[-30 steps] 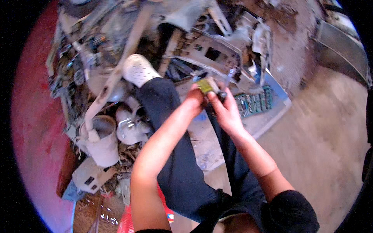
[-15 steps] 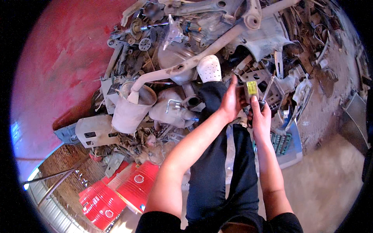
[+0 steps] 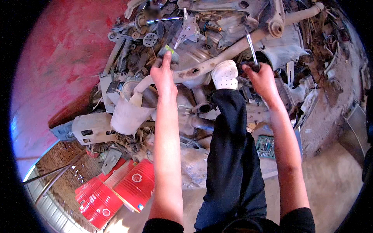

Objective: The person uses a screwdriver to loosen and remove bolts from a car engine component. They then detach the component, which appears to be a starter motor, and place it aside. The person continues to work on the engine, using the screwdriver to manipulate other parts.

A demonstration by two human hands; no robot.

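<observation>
My left hand (image 3: 164, 75) is closed on a small boxy part with a yellow-green label (image 3: 169, 49), the thumb lying along it. That hand is over the heap of scrap, near a silvery three-armed metal bracket (image 3: 189, 30) and above a long bent exhaust pipe (image 3: 221, 57). Off to the right, my right hand (image 3: 264, 79) grips a screwdriver (image 3: 251, 46) by its dark handle, its bright shaft pointing up and away from me. Between the hands, my foot in a white perforated clog (image 3: 225, 75) rests among the parts.
A pale muffler can (image 3: 130, 116) stands left on the heap. Several red drums (image 3: 134, 178) are at the lower left. A green circuit board (image 3: 265, 146) lies by my right forearm. A red wall (image 3: 70, 50) rises on the left.
My hands were close together at the right by the labelled part. The left has carried it up and left; the right has moved up slightly with the screwdriver, now apart from it.
</observation>
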